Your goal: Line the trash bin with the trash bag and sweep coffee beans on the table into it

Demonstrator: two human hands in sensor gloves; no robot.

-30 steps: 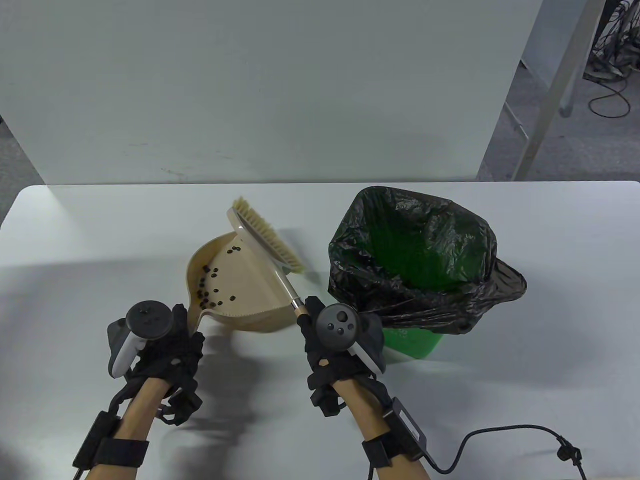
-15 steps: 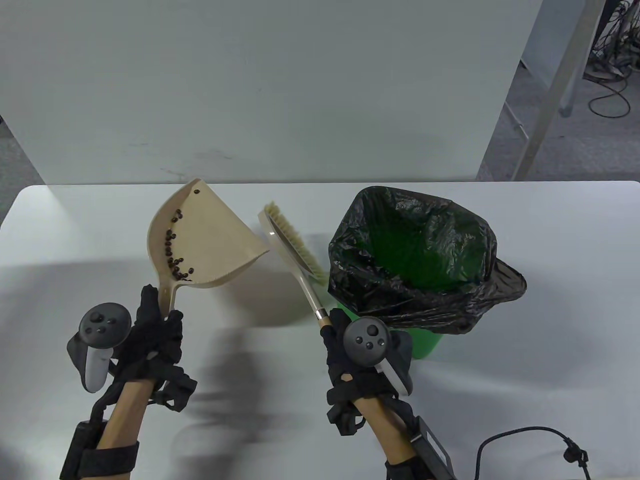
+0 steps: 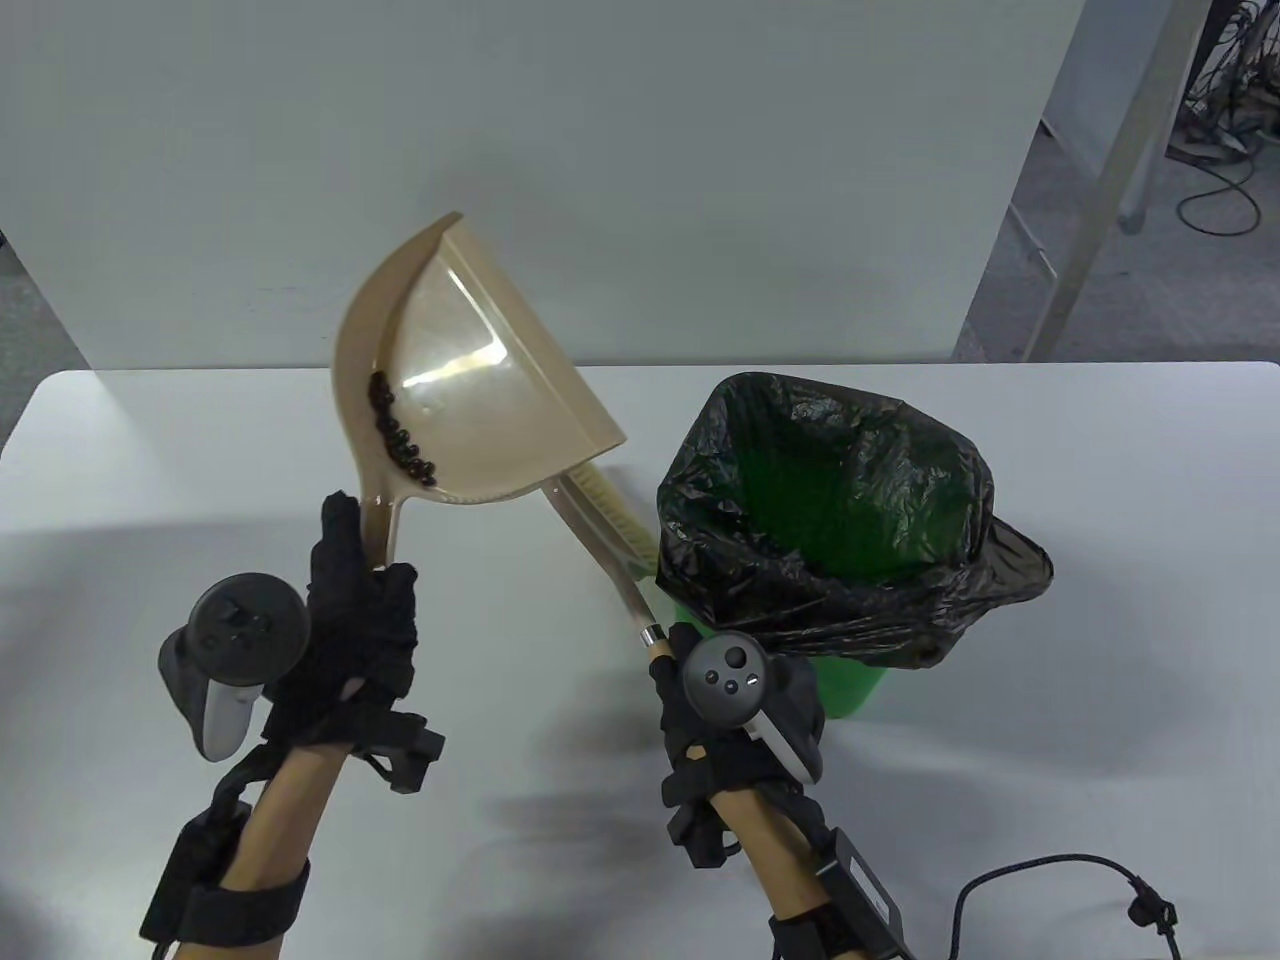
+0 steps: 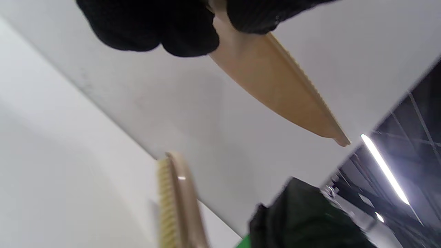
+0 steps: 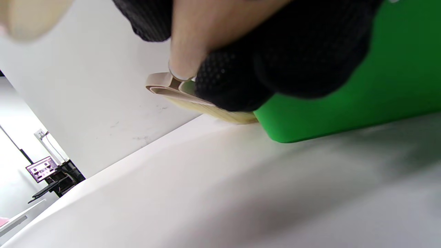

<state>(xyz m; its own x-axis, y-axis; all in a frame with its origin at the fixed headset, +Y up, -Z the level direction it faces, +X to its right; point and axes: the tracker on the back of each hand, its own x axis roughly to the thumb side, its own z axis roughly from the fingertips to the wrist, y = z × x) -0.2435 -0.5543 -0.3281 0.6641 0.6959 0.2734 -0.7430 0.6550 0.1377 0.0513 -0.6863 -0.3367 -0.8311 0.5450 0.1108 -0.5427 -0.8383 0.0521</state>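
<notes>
My left hand (image 3: 355, 610) grips the handle of a beige dustpan (image 3: 470, 380), raised above the table and tilted, left of the bin. Several dark coffee beans (image 3: 398, 440) lie along its lower left wall. The dustpan's underside (image 4: 275, 86) shows in the left wrist view below my gloved fingers (image 4: 151, 24). My right hand (image 3: 715, 700) grips the handle of a beige brush (image 3: 600, 520), whose bristles lie beside the bin and partly under the dustpan. The green trash bin (image 3: 840, 680) is lined with a black trash bag (image 3: 850, 500), its mouth open; the bin's wall (image 5: 361, 89) fills the right wrist view.
The white table (image 3: 1100, 650) runs left to right, with a white partition (image 3: 600, 150) standing behind it. A black cable (image 3: 1040, 880) trails from my right wrist across the table's front right. A table leg (image 3: 1100, 180) and floor cables show at the far right.
My left hand has lifted the dustpan up off the table and tilted it, so the beans slid into a line along its left wall. The brush drew slightly nearer the bin.
</notes>
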